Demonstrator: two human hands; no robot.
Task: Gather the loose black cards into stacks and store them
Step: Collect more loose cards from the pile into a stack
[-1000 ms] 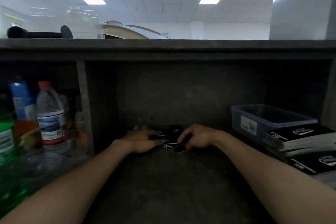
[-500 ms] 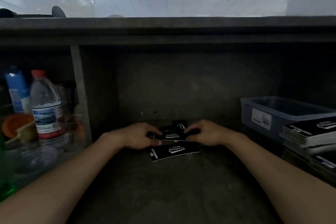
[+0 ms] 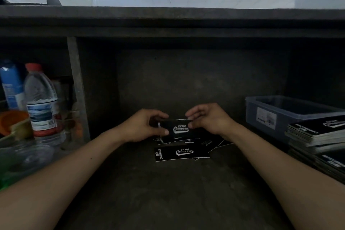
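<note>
The left hand [image 3: 141,127] and the right hand [image 3: 207,119] each pinch one end of a small bundle of black cards [image 3: 177,127]. They hold it just above the loose cards [image 3: 182,153] fanned out mid-shelf [image 3: 168,192], toward the back wall. To square the bundle well, I would loosen the grip a little, tap its long edge on the shelf until the edges align, then sweep the remaining cards in before carrying it toward the stacked cards [image 3: 317,132] and blue bin [image 3: 261,115] at the shelf's right edge.
</note>
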